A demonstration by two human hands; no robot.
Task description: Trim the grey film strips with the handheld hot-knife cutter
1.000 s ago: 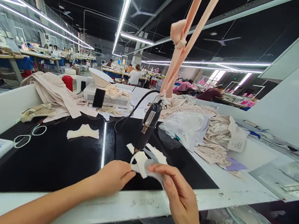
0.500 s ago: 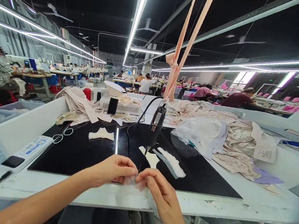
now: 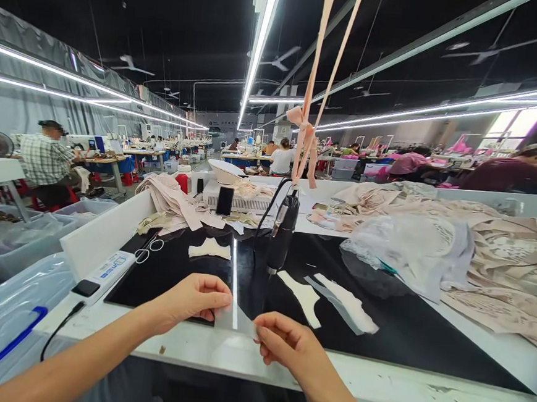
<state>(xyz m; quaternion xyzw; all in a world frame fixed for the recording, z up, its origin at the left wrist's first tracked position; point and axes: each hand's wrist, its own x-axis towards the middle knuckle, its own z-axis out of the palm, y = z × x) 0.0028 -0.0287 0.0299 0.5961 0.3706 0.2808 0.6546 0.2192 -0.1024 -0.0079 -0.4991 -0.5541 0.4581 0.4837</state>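
Note:
My left hand (image 3: 198, 299) pinches one side of a thin, see-through sheet (image 3: 239, 324) with thumb and forefinger. The other side is pinched in my right hand (image 3: 285, 345), so the sheet spans the space between them above the table's front edge. Just beyond, a black hand-held tool (image 3: 283, 233) with a narrow tip hangs upright from knotted peach fabric strips (image 3: 306, 129). To its right on the black mat (image 3: 406, 342) lie a cream cut piece (image 3: 302, 296) and a white strip (image 3: 348, 301) partly over a grey one. Another cream piece (image 3: 209, 248) lies further left.
White-handled scissors (image 3: 149, 250) and a white power strip (image 3: 109, 275) with a black device are at left. Beige fabric (image 3: 513, 276) and a clear plastic bag (image 3: 404, 246) are heaped at right. A phone (image 3: 224, 200) leans against a white box. People sit working beyond.
My hands have moved apart, and the see-through sheet now shows stretched between them. The camera view has turned left, shifting the table to the right.

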